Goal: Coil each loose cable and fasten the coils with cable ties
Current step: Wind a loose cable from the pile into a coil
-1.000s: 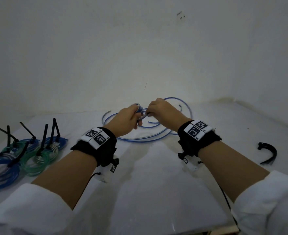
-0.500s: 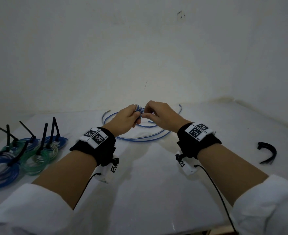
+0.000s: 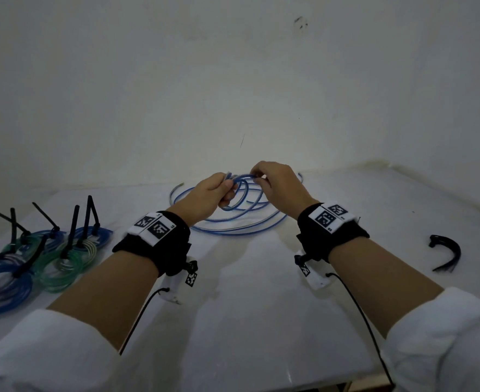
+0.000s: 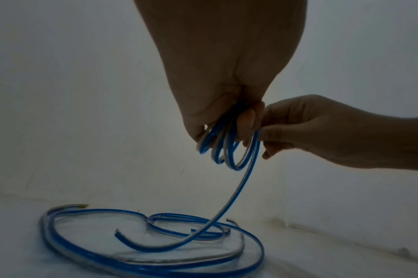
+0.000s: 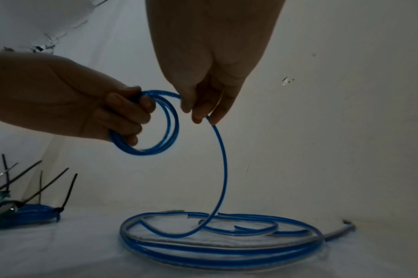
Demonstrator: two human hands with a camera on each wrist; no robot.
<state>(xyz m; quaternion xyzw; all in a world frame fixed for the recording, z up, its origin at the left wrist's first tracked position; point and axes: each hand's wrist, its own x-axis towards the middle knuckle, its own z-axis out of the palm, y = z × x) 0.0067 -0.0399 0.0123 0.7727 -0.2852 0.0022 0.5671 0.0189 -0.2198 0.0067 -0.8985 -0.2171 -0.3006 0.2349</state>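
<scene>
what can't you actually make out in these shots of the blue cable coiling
- Loop count in the small coil: the left hand's fingers cover part of it in both wrist views.
- Loose black cable ties: head view only, too small and dark to count.
- Tied coils: overlapping, cut by the left edge in head and right wrist views.
- Right hand's grip point: dim in the left wrist view.

Dim, bluish light throughout; brightest patch on wall centre frame. Wrist views grainy, palms shadowed. Wide-angle bending at edges.
</scene>
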